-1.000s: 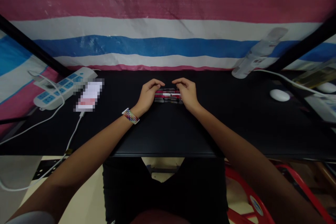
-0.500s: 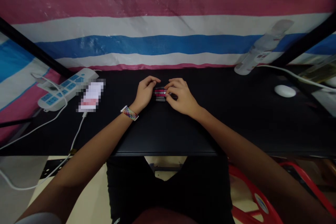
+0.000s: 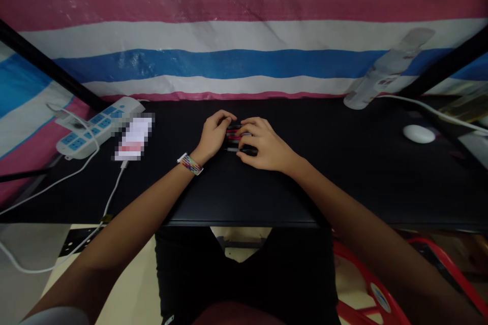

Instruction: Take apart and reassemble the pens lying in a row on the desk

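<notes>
Several slim pens, pink and dark, lie side by side on the black tabletop between my hands. My left hand rests on its edge at the pens' left ends, thumb and forefinger apart and slightly curved. From the right, my right hand curves over the pens. Its fingertips are at the far pens and its thumb is by the nearest one, a dark pen with a greyish end. My fingers cover much of the pens, so their right ends are partly hidden.
On the left are a white power strip with blue sockets and a blurred-out phone on a white cable. A clear bottle and a white computer mouse stand to the right. A striped sheet hangs behind.
My right thumb has moved nearer to me and the right fingers have spread wider across the pens. The left hand has stayed at their left ends. The view has shifted slightly.
</notes>
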Tool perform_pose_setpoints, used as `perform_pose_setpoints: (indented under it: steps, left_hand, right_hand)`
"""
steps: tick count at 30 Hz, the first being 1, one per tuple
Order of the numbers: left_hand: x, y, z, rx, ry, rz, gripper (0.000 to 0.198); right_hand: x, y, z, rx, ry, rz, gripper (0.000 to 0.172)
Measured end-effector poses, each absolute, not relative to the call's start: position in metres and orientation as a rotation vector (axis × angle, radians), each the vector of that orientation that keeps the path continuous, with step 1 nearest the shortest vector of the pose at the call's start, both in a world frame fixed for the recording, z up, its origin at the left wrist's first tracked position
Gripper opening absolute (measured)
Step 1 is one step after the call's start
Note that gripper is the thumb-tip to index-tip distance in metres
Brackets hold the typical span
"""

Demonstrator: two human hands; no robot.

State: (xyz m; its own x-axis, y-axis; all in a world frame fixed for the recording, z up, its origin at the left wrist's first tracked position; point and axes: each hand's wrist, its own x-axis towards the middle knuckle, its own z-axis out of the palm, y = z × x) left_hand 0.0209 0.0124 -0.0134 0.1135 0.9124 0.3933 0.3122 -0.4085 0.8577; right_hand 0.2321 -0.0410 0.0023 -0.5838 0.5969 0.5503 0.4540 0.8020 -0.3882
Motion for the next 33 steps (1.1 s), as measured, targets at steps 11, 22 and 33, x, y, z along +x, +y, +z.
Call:
perform_pose_setpoints:
  steps: [11,22,33]
  left_hand:
    - [0.021,0.010,-0.016,1.878,1.170,1.291,0.019]
    - [0.020,-0.004,0.000,1.950,0.841,1.249,0.019]
    - [0.022,-0.006,0.004,1.886,1.028,1.367,0.018]
  right_hand:
    - [0.233,-0.045,0.012,-0.755,-2.472,0.247,0.009]
    - [0.236,-0.039,0.011,-0.766,-2.117,0.395,0.010]
    - [0.254,-0.014,0.013,-1.016,-1.436,1.104,0.021]
